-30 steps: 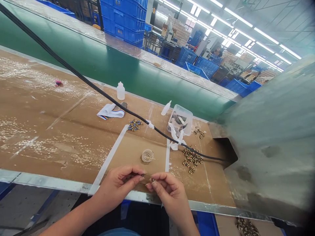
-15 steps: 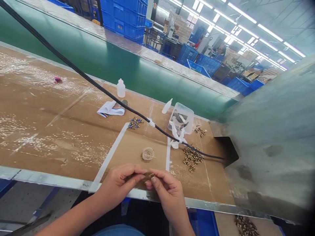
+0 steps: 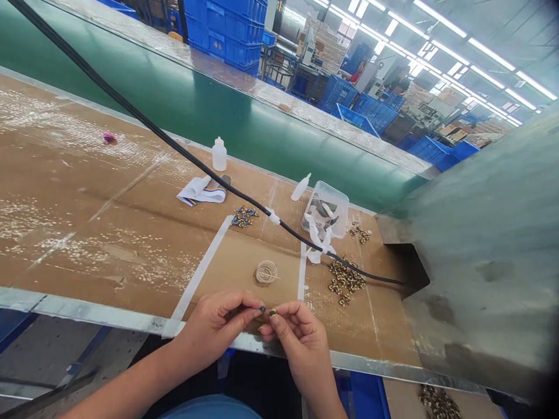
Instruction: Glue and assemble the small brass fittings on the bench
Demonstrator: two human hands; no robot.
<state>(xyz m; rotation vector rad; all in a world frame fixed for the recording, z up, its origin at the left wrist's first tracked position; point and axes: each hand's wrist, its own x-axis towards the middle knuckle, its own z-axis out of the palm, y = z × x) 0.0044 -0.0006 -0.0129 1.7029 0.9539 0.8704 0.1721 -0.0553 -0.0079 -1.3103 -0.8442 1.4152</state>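
Close to the table's front edge, my left hand [image 3: 225, 320] pinches a tiny dark-blue piece [image 3: 262, 309] between thumb and forefinger. Facing it, my right hand [image 3: 299, 331] has thumb and forefinger closed on a small brass-coloured metal piece [image 3: 273, 313]. The two pieces are a short gap apart; their exact kind is too small to make out. Just beyond my fingers stands a small clear cup [image 3: 266, 272] with a thin stick in it. A pile of brass-and-dark pieces [image 3: 346, 276] lies to the right, and a smaller pile of blue-and-brass pieces [image 3: 244, 216] lies farther back.
A black cable [image 3: 183, 152] crosses above the cardboard-covered table [image 3: 144, 244]. Toward the back are a white bottle [image 3: 219, 155], a slim dropper bottle [image 3: 301, 187], a striped ribbon [image 3: 201, 191] and a clear plastic box [image 3: 343, 212]. A metal wall [image 3: 480, 267] rises at right; a green belt [image 3: 227, 116] runs behind.
The blue piece at my left fingertips now shows more plainly. Both hands stay nearly in place, and the whole view has shifted slightly.
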